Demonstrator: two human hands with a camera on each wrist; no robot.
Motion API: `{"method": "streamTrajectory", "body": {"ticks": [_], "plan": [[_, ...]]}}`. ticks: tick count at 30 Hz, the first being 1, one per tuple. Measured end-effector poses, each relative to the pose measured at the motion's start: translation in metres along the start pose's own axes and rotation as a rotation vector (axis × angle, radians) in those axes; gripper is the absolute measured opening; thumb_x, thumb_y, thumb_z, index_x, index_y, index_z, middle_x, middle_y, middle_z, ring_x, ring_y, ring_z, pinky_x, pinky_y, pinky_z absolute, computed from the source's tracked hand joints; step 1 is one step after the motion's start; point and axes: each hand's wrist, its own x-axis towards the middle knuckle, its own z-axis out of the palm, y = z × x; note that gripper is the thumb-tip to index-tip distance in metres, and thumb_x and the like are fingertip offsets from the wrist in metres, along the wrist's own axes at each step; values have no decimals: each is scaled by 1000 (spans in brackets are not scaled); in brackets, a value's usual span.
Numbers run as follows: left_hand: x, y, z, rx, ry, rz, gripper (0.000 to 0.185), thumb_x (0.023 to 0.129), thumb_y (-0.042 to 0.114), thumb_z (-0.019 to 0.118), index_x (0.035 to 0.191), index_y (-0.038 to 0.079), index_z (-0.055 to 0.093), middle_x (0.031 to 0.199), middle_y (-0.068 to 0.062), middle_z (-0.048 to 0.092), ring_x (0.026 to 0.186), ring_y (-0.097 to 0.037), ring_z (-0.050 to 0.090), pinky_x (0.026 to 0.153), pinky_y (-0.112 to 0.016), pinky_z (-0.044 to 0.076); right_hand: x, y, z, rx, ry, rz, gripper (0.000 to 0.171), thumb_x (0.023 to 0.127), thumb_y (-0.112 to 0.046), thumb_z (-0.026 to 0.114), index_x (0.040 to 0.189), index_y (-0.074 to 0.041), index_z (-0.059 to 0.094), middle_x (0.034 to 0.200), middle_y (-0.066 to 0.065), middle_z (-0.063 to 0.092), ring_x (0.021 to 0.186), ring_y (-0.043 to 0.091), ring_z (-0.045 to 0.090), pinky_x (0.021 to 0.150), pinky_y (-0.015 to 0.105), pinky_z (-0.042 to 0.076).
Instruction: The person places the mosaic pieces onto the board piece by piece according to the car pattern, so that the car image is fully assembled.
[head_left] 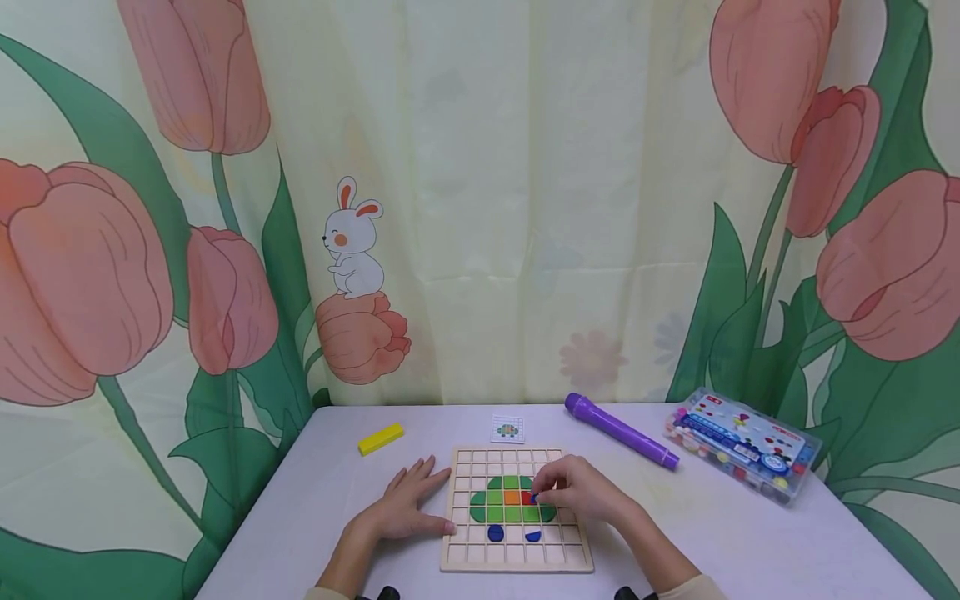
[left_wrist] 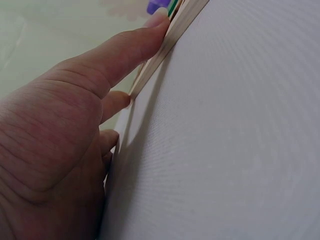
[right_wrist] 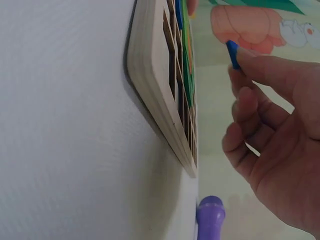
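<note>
The right hand (head_left: 581, 492) pinched a small blue tile (right_wrist: 232, 54) between fingertips just above the wooden grid board (head_left: 516, 557) on the counter. It looked light, stiff, smooth; best held by its edges. The left hand (head_left: 405, 504) lay flat, fingers straight, bracing the board's side.

A small blue piece (head_left: 534, 498) is pinched above the wooden grid board (head_left: 516, 557), lower centre of the frame, beside green, orange and red tiles.

Bright even light; soft shadows; wrist views blurred close up.
</note>
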Motion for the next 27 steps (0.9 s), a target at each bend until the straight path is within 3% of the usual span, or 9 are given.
{"method": "streamTrajectory", "body": {"ticks": [5, 12, 22, 27], "plan": [[0, -1, 1, -4, -1, -5, 100, 76, 69, 79, 159, 26, 45, 173, -16, 24, 162, -39, 12, 129, -66, 4, -2, -3, 5, -16, -68, -13, 7, 92, -12, 78, 91, -18, 81, 87, -8, 74, 80, 8, 57, 71, 22, 46], [0, -1, 1, -3, 2, -2, 99, 77, 69, 79, 159, 26, 44, 173, -16, 24, 162, -39, 13, 129, -65, 4, -1, -5, 11, 26, -136, -1, 6, 90, -8, 80, 92, -13, 82, 86, -4, 75, 79, 9, 60, 75, 21, 48], [0, 0, 0, -4, 4, -1, 99, 77, 69, 79, 159, 26, 45, 173, -17, 24, 162, -40, 12, 129, -66, 4, -1, -7, 17, 21, -164, 11, 10, 87, -4, 81, 87, -14, 81, 80, -4, 73, 69, 6, 56, 61, 20, 46], [-1, 0, 0, 0, 5, -2, 99, 77, 69, 79, 159, 26, 44, 173, -17, 23, 162, -40, 12, 129, -66, 5, -1, -8, 18, -12, -166, 6, 10, 87, -5, 81, 86, -15, 80, 78, -6, 72, 69, 6, 56, 62, 20, 46]]}}
